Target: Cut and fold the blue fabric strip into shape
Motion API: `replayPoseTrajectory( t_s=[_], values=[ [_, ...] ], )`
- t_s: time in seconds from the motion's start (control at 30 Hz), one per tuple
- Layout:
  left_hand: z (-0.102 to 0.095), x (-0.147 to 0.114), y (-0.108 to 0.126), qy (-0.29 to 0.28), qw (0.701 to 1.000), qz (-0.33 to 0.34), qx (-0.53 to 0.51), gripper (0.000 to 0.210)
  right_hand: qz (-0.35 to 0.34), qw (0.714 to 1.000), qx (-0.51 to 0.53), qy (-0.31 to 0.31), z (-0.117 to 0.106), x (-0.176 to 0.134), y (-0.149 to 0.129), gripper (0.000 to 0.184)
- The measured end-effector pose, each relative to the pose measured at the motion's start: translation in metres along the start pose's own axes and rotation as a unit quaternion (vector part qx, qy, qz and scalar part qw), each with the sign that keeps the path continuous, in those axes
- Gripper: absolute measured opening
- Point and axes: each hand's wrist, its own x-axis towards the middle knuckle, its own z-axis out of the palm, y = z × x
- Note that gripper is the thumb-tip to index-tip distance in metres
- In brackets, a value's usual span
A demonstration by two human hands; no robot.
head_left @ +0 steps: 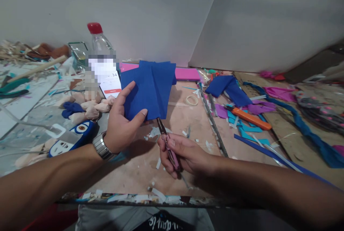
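A piece of blue fabric (145, 91), folded or layered, is held up over the work board, gripped by my left hand (120, 123). The left thumb lies on its front at the lower edge, and the other fingers are partly hidden behind it. My right hand (182, 152) is closed around small pink-handled snips (172, 155). Their dark blades point up and touch or overlap the fabric's bottom edge near a vertical crease. Whether the blades are apart is hard to make out.
Left are a lit phone (107, 77), a red-capped bottle (95, 28), a blue-and-white cased device (72, 139) with a cable, and green-handled pliers (14, 87). Right are a tape roll (191, 100), an orange utility knife (248, 117) and fabric scraps (233, 89). A pink block (188, 74) lies behind.
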Motion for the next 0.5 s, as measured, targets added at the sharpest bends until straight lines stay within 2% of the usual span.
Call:
replayPoseTrajectory(
  t_s=[0.27, 0.5],
  values=[
    [-0.0004, -0.0017, 0.0005, -0.007, 1.000, -0.016, -0.015, 0.069, -0.004, 0.999, -0.019, 0.030, 0.0016, 0.0006, 0.0005, 0.048],
    [-0.0005, -0.0043, -0.0022, -0.034, 0.995, -0.053, -0.080, 0.072, 0.013, 0.999, -0.030, 0.014, 0.0006, 0.0030, 0.0007, 0.049]
  ],
)
